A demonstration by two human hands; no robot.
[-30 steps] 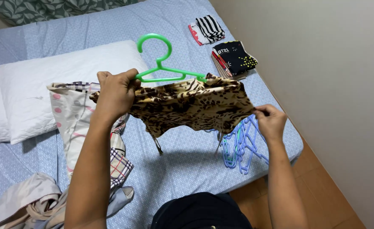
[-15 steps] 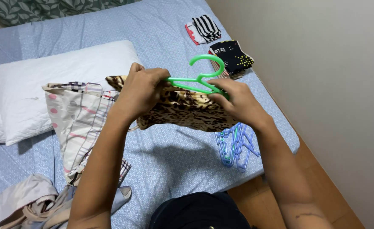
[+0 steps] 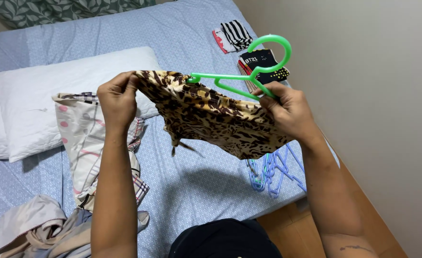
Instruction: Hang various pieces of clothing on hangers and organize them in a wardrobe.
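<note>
Above the blue-sheeted bed (image 3: 196, 191), near its right edge: leopard-print garment (image 3: 220, 117), soft and limp, held up in the air. Left hand (image 3: 118, 98) pinched shut on its upper left corner; right hand (image 3: 287, 110) closed around garment and thin green plastic hanger (image 3: 249, 71) together. Below, open sheet; pale blue hangers (image 3: 273, 167) at the edge; white pillow (image 3: 63, 91) left; folded clothes (image 3: 249, 48) beyond.

blue bed (image 3: 196, 191); pillows (image 3: 53, 95), clothes (image 3: 91, 138), blue hangers (image 3: 273, 169).
</note>
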